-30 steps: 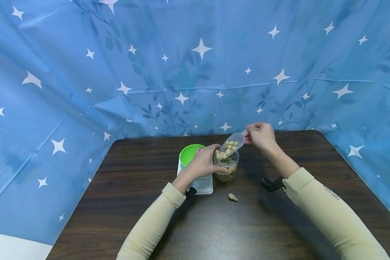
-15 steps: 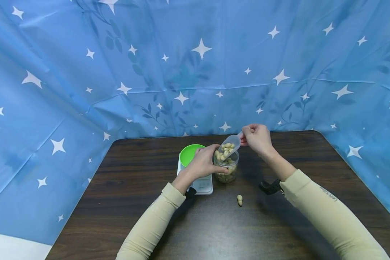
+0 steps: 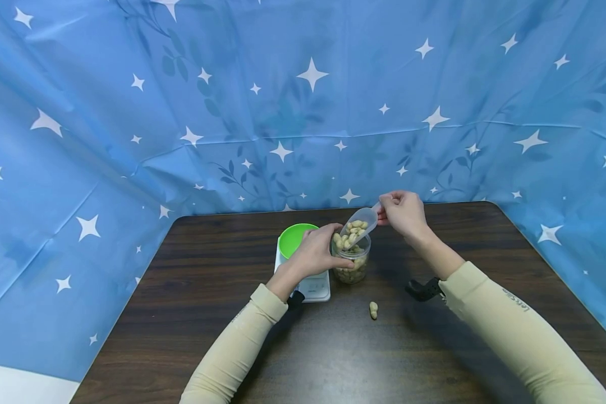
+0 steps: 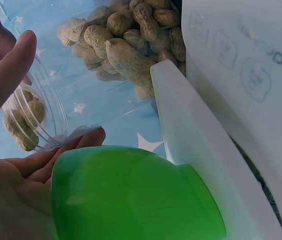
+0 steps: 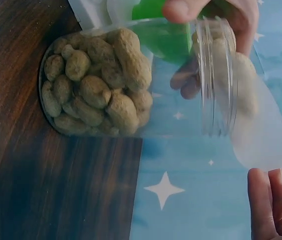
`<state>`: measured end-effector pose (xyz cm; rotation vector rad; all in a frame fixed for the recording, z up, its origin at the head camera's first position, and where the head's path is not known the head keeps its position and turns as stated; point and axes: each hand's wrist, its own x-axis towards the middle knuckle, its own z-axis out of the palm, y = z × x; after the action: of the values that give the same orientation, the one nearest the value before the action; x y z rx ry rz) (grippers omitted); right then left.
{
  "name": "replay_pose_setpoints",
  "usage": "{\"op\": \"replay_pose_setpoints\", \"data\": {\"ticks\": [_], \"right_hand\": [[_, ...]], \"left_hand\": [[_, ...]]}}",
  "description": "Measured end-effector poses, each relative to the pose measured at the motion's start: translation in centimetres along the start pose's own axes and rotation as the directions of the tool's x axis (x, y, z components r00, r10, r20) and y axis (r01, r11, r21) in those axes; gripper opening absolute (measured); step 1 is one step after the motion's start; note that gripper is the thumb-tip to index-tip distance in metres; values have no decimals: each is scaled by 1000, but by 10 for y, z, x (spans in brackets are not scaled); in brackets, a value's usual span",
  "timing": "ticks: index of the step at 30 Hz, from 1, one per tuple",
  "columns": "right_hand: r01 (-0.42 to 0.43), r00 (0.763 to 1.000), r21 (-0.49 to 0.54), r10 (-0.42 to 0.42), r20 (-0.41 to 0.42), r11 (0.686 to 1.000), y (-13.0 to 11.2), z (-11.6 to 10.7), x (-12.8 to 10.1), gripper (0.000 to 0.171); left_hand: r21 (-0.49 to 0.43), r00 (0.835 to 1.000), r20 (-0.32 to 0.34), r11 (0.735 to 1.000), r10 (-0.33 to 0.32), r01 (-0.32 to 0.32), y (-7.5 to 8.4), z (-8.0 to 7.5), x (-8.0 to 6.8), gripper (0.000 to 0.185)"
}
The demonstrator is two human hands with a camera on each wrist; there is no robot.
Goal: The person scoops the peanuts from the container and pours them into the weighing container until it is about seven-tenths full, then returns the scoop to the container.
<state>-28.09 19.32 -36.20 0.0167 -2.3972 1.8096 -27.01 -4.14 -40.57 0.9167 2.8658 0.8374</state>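
table (image 3: 222,314): dark wood grain, running wide in front of you.
backdrop (image 3: 303,101): blue sheet with white stars and faint leaf prints, hung behind and to both sides.
scale (image 3: 315,289): white, left of the jar, with a green lid (image 3: 294,239) lying on it.
jar (image 3: 352,259): clear plastic, upright mid-table, just beside the scale, part filled with peanuts in the shell.
scoop (image 3: 362,220): clear plastic, tilted mouth-down over the jar's rim, peanuts inside.
stray peanut (image 3: 373,310): alone on the table, near the jar on your side.
left hand (image 3: 317,251): your fingers curl round the jar's side.
right hand (image 3: 404,212): you pinch the scoop's handle.
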Motion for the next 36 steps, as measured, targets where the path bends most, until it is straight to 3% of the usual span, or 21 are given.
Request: {"op": "replay_pose_setpoints", "data": {"ticks": [8,26,31,36], "right_hand": [[-58,998,103,59,-8,993,3,-12,2,38],[-113,993,162,119,-26,980,14,-21,8,42],[-124,991,171,130,-27,977,12,-21,10,42],[-126,990,218,137,-33,968,6,-18,14,39]], "left_hand": [[28,1000,-1,1000,-3,3,1,0,-1,96],[9,999,28,1000,28,-28,-2,-3,-7,102],[-49,999,33,999,12,-11,-9,-13,-13,102],[-50,1000,22,998,-22,23,-23,-27,-18,99]]}}
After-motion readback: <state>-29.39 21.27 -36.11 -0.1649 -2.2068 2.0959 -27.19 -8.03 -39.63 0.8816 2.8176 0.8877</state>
